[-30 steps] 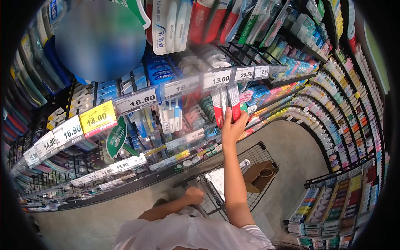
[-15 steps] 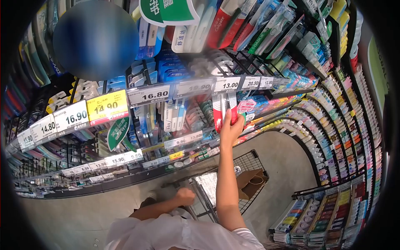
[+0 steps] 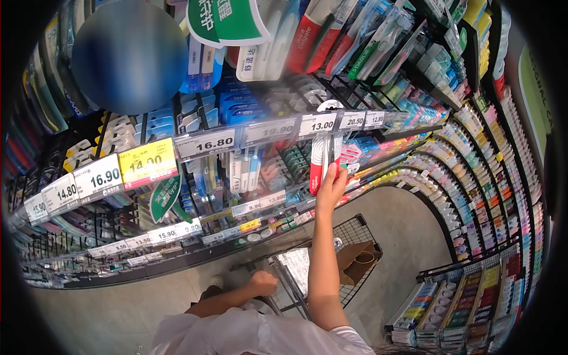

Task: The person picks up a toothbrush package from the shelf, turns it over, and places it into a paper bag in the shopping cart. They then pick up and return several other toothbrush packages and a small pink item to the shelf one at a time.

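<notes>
My right hand (image 3: pixel 332 187) reaches out to the shelf, its fingers closed on the lower end of a red and white toothbrush pack (image 3: pixel 318 167). The top of the pack is just below and behind the 13.00 price label (image 3: pixel 318 125); whether it still touches the hook is hidden. My left hand (image 3: pixel 262 284) is low, curled into a fist at the near bar of the shopping cart (image 3: pixel 294 278), and appears to grip its handle. A brown paper bag (image 3: pixel 356 263) lies in the cart.
Hanging toothbrush packs (image 3: pixel 307 41) line the shelves above. A yellow price tag (image 3: pixel 147 161) and a green sign (image 3: pixel 165 196) stick out from the shelf edge. Curved product shelves (image 3: pixel 473 183) run along the right, with a low display rack (image 3: pixel 452 305) beside the floor (image 3: pixel 402 236).
My right hand has shifted slightly right and down with the toothbrush pack, which now sits a little lower under the price label. My left hand stays at the cart.
</notes>
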### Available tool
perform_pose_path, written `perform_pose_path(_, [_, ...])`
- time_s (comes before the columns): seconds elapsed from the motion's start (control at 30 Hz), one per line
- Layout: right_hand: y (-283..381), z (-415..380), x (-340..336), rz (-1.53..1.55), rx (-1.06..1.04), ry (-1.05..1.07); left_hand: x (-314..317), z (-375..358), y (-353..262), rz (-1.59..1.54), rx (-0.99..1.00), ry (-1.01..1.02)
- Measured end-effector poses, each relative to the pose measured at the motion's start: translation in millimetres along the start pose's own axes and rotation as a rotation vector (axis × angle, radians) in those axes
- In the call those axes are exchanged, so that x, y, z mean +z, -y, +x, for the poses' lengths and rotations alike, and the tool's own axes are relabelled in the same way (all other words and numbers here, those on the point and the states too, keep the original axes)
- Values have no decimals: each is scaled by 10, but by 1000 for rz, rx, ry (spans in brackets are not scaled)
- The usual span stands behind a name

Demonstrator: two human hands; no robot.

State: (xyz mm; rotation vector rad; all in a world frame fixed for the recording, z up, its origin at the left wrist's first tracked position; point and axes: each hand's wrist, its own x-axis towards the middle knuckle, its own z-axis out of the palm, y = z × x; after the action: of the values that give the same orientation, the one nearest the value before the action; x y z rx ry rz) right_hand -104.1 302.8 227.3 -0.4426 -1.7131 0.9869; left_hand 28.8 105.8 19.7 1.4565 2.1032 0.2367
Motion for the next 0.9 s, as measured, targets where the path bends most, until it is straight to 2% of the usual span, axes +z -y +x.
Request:
perform_pose_path(0.27, [-115,15,107,42,55,69,45,13,24,-16,8,-2])
perform_pose_path(0.37, [-121,44,95,-113,6,101,48,12,27,-34,-10,-6])
perform_pose_path(0.57, [-120,149,145,-136,55,196,106,19,36,-68,-11,-50])
perform_pose_path(0.73, [-374,233,365,-164,45,284,87,21,31,-57,-11,-39])
perform_pose_path(0.83, [-252,167,352,-209,132,342,89,25,32,-69,-11,-29])
perform_pose_path(0.9, [-311,24,286,-269,119,319,85,34,41,-74,1,-17])
